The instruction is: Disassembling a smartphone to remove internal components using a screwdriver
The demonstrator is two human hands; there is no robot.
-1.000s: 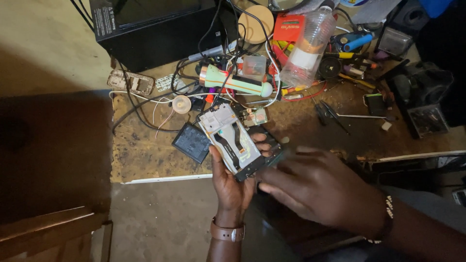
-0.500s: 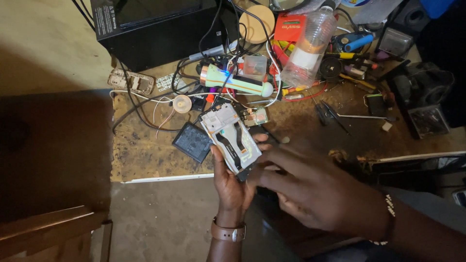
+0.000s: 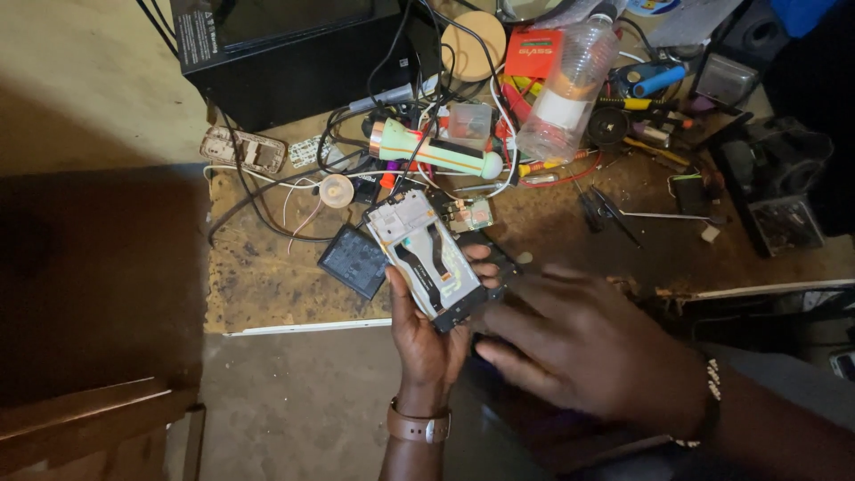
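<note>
Opened phone (image 3: 426,256) gripped in the left hand (image 3: 427,334), its long axis running up-left, away from the wrist; the right hand (image 3: 579,343), fingers loosely spread, touches its lower-right edge, above the table (image 3: 267,285).

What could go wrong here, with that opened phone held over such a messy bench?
The opened phone rests only in the left hand near the bench edge, so it might slip and drop. Its exposed ribbon cables could perhaps snag on the right hand. The tangled wires might catch it too.

The right hand (image 3: 588,352) covers the opened phone's (image 3: 427,258) lower corner, perhaps touching it.
</note>
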